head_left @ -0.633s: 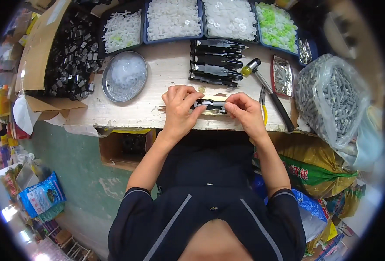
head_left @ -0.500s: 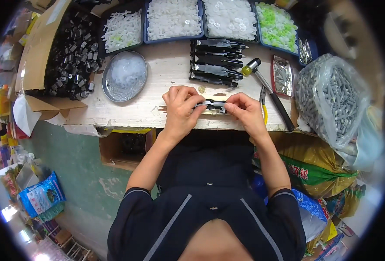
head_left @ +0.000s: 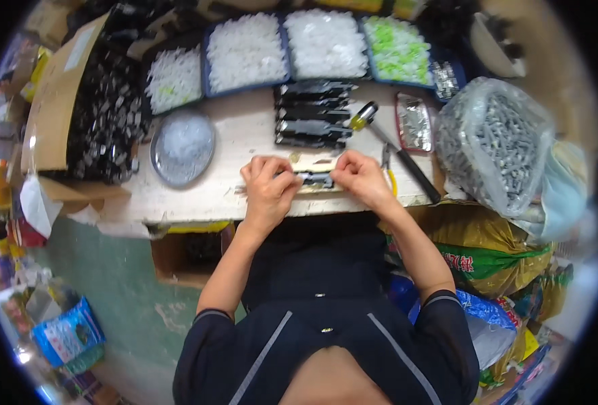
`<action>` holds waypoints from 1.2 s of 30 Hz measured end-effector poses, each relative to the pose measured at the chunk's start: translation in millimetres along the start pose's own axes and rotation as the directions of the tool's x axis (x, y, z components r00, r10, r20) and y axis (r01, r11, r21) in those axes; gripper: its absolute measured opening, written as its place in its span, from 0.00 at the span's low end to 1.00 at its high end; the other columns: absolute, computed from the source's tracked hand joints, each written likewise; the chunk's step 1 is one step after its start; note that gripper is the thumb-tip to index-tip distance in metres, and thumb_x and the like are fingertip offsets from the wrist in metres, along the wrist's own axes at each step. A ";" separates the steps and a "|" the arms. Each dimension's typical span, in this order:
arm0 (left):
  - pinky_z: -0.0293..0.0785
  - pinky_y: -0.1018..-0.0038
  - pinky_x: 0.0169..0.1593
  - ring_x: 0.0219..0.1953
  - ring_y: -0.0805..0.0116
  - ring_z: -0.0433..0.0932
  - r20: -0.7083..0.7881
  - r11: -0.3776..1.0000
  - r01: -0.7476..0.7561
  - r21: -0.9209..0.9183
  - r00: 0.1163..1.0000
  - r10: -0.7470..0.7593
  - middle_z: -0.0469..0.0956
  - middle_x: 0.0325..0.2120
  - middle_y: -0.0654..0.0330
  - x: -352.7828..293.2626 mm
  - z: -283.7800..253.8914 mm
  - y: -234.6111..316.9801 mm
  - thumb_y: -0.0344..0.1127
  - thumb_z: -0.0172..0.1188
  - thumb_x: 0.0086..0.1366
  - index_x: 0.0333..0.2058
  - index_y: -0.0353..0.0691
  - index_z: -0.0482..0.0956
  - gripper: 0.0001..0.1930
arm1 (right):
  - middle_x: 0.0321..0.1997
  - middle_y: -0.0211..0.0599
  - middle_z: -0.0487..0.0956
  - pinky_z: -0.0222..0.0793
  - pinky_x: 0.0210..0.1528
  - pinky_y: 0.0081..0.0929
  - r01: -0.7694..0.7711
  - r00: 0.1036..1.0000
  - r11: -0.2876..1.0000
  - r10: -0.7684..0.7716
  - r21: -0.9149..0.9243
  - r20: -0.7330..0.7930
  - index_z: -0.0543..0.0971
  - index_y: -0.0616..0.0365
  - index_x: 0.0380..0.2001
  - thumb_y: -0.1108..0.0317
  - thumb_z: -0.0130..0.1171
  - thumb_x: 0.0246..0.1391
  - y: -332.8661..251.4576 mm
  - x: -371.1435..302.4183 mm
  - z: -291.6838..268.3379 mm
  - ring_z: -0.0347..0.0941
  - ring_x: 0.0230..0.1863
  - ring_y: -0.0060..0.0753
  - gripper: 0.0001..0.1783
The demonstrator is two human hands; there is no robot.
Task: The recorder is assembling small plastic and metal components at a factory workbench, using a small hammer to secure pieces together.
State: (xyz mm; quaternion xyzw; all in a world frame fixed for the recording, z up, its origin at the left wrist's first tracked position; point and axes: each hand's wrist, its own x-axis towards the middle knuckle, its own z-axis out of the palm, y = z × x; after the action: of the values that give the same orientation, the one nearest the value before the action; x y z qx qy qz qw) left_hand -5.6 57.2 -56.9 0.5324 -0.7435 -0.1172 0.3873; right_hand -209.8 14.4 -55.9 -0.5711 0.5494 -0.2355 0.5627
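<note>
A clear plastic bag of grey metal parts (head_left: 498, 138) sat at the bench's right, an open brown cardboard box (head_left: 56, 101) at its left. The left hand (head_left: 269, 191) and right hand (head_left: 361, 177) pinched a small black oblong part (head_left: 314, 178) at the wooden bench's (head_left: 245, 138) front edge.

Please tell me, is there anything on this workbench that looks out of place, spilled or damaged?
Nothing looks spilled or broken. Both hands, left hand and right hand, hold a small dark part at the bench edge. The screwdriver lies slanted beside the neat stack of dark parts. The cardboard box has torn flaps.
</note>
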 end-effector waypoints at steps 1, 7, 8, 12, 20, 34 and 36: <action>0.55 0.68 0.43 0.38 0.64 0.67 0.005 1.000 0.007 0.011 1.000 -0.007 0.73 0.29 0.66 -1.1 0.1 -0.7 0.28 0.65 0.44 0.22 0.44 0.78 0.05 | 0.16 0.20 0.69 0.57 0.19 0.15 0.081 0.997 0.993 -0.082 -0.088 -0.007 0.73 0.57 0.23 0.71 0.59 0.48 -0.2 1.4 1.4 0.62 0.18 0.11 0.06; 0.55 0.65 0.45 0.39 0.62 0.67 0.000 0.999 0.033 -0.020 0.999 -0.033 0.72 0.29 0.64 -5.9 -1.2 1.0 0.28 0.64 0.43 0.22 0.43 0.76 0.06 | 0.21 0.42 0.76 0.67 0.27 0.28 0.296 0.867 0.810 -0.450 -0.506 -0.213 0.75 0.61 0.26 0.69 0.58 0.45 -52.7 38.3 -53.5 0.73 0.23 0.34 0.07; 0.55 0.65 0.46 0.39 0.62 0.67 0.004 0.999 0.040 -0.027 0.999 -0.040 0.71 0.29 0.64 -6.3 -1.7 1.6 0.28 0.64 0.43 0.22 0.42 0.76 0.06 | 0.22 0.44 0.76 0.68 0.29 0.30 0.336 0.801 0.765 -0.539 -0.549 -0.260 0.76 0.61 0.26 0.68 0.57 0.45 -65.8 53.2 -71.2 0.75 0.24 0.38 0.07; 0.55 0.64 0.47 0.39 0.62 0.67 0.014 0.998 0.040 -0.040 0.999 -0.039 0.71 0.29 0.64 -4.5 -1.4 2.4 0.28 0.64 0.42 0.22 0.43 0.77 0.06 | 0.31 0.51 0.76 0.68 0.35 0.47 -0.020 0.602 0.656 -0.595 -0.754 -0.533 0.76 0.57 0.26 0.69 0.48 0.47 -98.3 127.0 -146.8 0.74 0.34 0.54 0.08; 0.54 0.63 0.46 0.40 0.62 0.68 0.012 0.998 0.044 -0.055 0.999 -0.043 0.72 0.30 0.64 -5.0 -0.8 -0.7 0.29 0.64 0.44 0.24 0.45 0.78 0.06 | 0.37 0.35 0.74 0.63 0.43 0.41 -0.089 0.334 0.458 -0.823 -0.885 -0.459 0.79 0.49 0.34 0.74 0.52 0.43 -186.4 195.0 -202.3 0.68 0.45 0.42 0.13; 0.55 0.61 0.46 0.39 0.59 0.67 0.016 0.999 0.049 -0.021 0.999 -0.049 0.72 0.32 0.61 -11.2 1.0 -3.4 0.31 0.63 0.47 0.25 0.43 0.75 0.06 | 0.34 0.37 0.78 0.68 0.34 0.32 0.644 0.119 0.219 -0.975 -0.733 -0.187 0.76 0.57 0.39 0.63 0.62 0.47 -209.9 167.9 -131.1 0.74 0.33 0.42 0.16; 0.55 0.65 0.45 0.40 0.61 0.67 -0.004 0.994 0.081 -0.080 0.997 -0.081 0.72 0.34 0.60 -5.9 -4.4 -3.4 0.32 0.65 0.46 0.29 0.43 0.77 0.09 | 0.36 0.42 0.77 0.69 0.38 0.28 0.657 0.547 0.509 -0.829 -0.556 -0.112 0.75 0.59 0.41 0.65 0.60 0.49 -185.8 124.2 -86.0 0.74 0.34 0.38 0.16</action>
State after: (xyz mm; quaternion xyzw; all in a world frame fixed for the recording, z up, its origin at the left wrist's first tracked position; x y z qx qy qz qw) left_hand 0.7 62.0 -58.6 0.5466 -0.7147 -0.1606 0.4057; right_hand -183.3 -173.5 90.3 -0.8120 0.3750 -0.4248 0.1398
